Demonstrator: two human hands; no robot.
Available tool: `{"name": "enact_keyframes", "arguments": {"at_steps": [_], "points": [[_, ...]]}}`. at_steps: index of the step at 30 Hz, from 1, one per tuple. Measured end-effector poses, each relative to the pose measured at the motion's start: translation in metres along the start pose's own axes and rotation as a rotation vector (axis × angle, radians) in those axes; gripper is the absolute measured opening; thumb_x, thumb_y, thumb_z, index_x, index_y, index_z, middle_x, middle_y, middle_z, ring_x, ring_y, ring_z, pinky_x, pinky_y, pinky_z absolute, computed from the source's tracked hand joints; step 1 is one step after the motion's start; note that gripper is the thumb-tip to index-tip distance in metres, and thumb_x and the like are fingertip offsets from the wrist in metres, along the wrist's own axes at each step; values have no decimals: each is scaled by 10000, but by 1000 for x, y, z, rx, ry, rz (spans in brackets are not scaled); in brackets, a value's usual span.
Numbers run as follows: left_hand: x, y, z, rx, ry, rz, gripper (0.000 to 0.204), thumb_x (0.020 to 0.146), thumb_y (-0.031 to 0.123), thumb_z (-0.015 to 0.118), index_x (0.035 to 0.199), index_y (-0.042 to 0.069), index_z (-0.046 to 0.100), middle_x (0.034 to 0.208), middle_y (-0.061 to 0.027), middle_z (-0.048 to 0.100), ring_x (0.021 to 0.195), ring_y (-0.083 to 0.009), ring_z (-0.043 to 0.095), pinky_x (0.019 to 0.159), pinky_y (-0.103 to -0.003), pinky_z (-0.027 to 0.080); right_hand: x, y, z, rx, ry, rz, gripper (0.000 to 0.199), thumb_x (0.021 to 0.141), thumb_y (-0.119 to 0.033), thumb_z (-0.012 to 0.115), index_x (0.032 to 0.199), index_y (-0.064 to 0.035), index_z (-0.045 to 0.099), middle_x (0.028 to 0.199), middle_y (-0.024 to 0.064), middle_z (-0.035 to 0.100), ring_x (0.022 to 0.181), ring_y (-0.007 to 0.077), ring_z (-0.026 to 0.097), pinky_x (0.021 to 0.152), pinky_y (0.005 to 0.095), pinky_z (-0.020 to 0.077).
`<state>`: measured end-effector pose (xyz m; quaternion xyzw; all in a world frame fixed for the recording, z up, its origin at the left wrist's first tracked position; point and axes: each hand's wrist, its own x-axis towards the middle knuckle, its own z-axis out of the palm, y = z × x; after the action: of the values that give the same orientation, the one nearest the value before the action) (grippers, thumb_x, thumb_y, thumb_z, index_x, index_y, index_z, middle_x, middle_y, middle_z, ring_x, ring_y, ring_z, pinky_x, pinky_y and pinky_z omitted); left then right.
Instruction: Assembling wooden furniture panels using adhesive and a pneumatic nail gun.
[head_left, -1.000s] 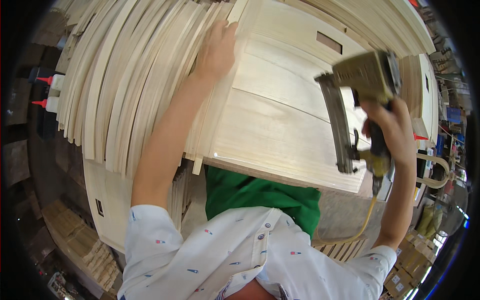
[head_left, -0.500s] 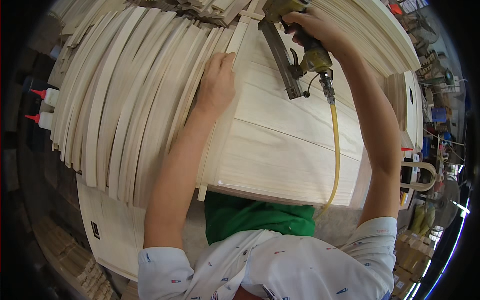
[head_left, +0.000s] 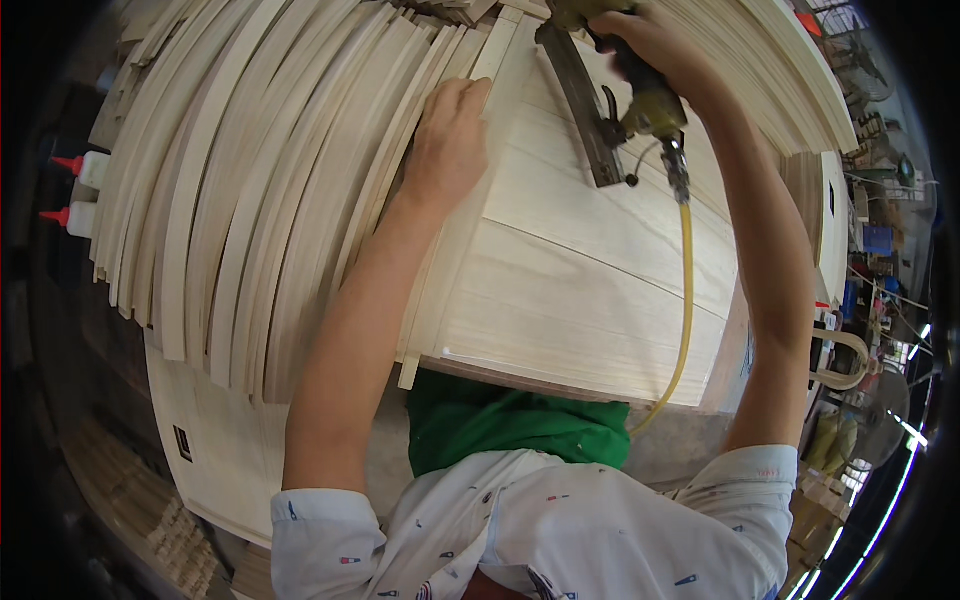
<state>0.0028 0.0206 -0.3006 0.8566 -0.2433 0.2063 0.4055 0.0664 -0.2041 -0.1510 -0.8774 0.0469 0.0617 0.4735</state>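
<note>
My right hand (head_left: 668,52) is wrapped around the handle of a pneumatic nail gun (head_left: 655,108), its nose at the far end of a pale wooden panel (head_left: 580,285). A yellow air hose (head_left: 688,290) hangs from the gun's fitting down across the panel. Along the panel's left edge lies a narrow wooden strip (head_left: 409,372), its near end poking past the front edge. My left hand (head_left: 452,140) is closed over this strip about two thirds of the way up, with fingertips curled out of sight. The gun's tip is cut off at the top of the view.
Left of the panel, many wooden slats (head_left: 230,200) are stacked side by side. Two white glue bottles (head_left: 82,218) with red tips stand beyond them. More long boards (head_left: 760,70) lie at the far right. A curved wooden loop (head_left: 845,358) sits by my right arm.
The panel, slats and both hands appear slightly higher and farther right in the picture. The nail gun has moved with my right hand. Both grips are as before.
</note>
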Motion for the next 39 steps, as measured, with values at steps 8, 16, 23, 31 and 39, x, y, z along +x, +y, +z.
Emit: {"name": "enact_keyframes", "arguments": {"at_steps": [8, 16, 23, 31, 39], "points": [[-1, -3, 2, 14, 3, 21, 462, 825, -29, 594, 1280, 7, 523, 1234, -183, 526, 1156, -371, 505, 990, -419, 426, -40, -5, 16, -70, -80, 42, 170, 864, -137, 592, 971, -11, 633, 735, 56, 612, 496, 120, 536, 469, 270, 467], [-4, -4, 2, -29, 24, 11, 465, 836, -14, 590, 1294, -2, 507, 1221, -187, 535, 1151, -367, 510, 978, -414, 426, -93, -19, 20, -209, -115, 4, 344, 869, -312, 618, 962, 19, 622, 833, 70, 652, 591, 92, 610, 558, 246, 523], [-2, -7, 4, -25, 37, 31, 459, 842, -5, 590, 1293, -6, 504, 1224, -184, 540, 1139, -365, 520, 973, -410, 429, -99, -11, 31, -215, -86, 2, 332, 859, -290, 620, 935, 33, 626, 812, 72, 644, 563, 108, 605, 532, 258, 517], [-3, -11, 2, -62, 42, 8, 463, 839, 4, 618, 1290, 17, 518, 1193, -186, 559, 1127, -369, 533, 967, -409, 441, -132, -21, 42, -192, -174, 29, 312, 870, -290, 633, 924, 18, 623, 754, 47, 618, 564, 84, 590, 523, 247, 498], [-3, -19, 5, -85, 49, 33, 489, 789, 26, 617, 1260, -39, 502, 1211, -264, 532, 1169, -418, 487, 1033, -436, 390, -161, -22, 47, -164, -189, 13, 326, 856, -276, 612, 890, 48, 624, 609, 61, 579, 535, 124, 593, 523, 281, 484]]}}
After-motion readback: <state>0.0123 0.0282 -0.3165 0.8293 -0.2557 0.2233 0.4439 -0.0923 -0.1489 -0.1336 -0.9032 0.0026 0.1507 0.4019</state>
